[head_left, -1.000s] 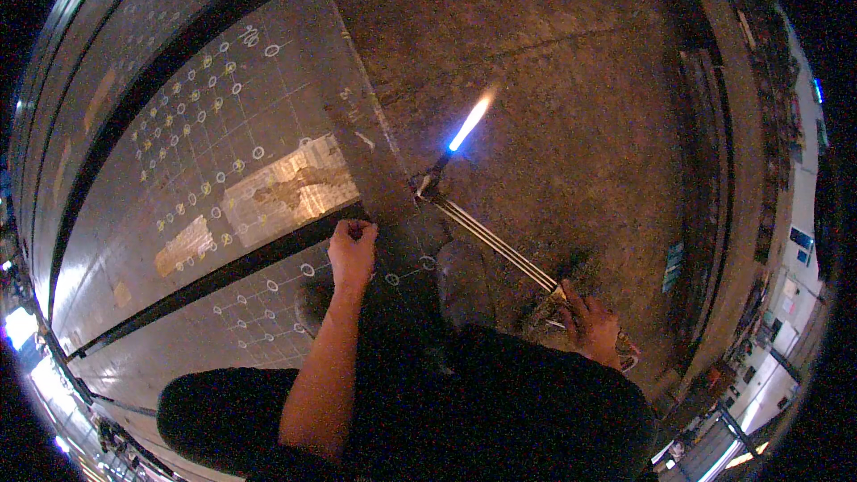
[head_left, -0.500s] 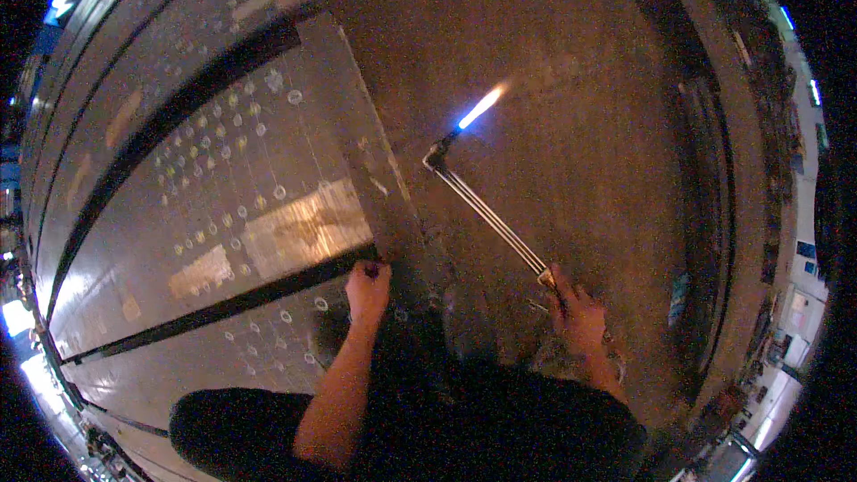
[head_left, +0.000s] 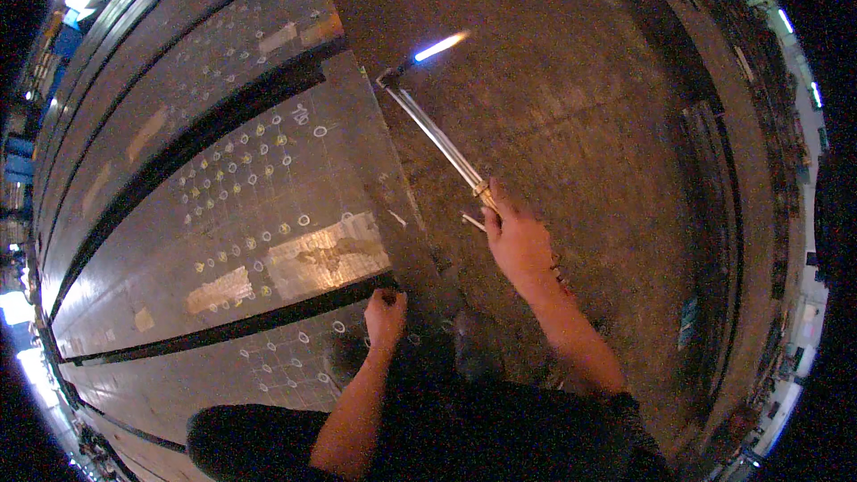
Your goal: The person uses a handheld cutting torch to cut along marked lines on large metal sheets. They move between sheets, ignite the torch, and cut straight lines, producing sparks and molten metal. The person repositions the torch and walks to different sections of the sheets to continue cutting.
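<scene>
My right hand [head_left: 520,239] is wrapped round the handle of a cutting torch [head_left: 439,137]. Long parallel metal tubes run from the grip up to the left and end in a bent head. From that head a lit flame [head_left: 440,45], blue-white with an orange tip, points up and to the right over the floor, just off the end of a steel beam. My left hand [head_left: 386,319] is closed at the end of a dark raised edge [head_left: 268,321] of the steelwork; whatever its fingers hold is hidden.
Broad steel beams [head_left: 344,170] fill the left side, marked with several chalk circles and grid lines. A shiny bare patch [head_left: 326,254] lies on the nearest one. Concrete floor [head_left: 589,125] spreads to the right, with long dark metal pieces [head_left: 705,161] beyond it.
My right hand has reached forward and left, bringing the lit torch closer to the beam's end. The left hand stays closed at the same edge while the view has shifted slightly.
</scene>
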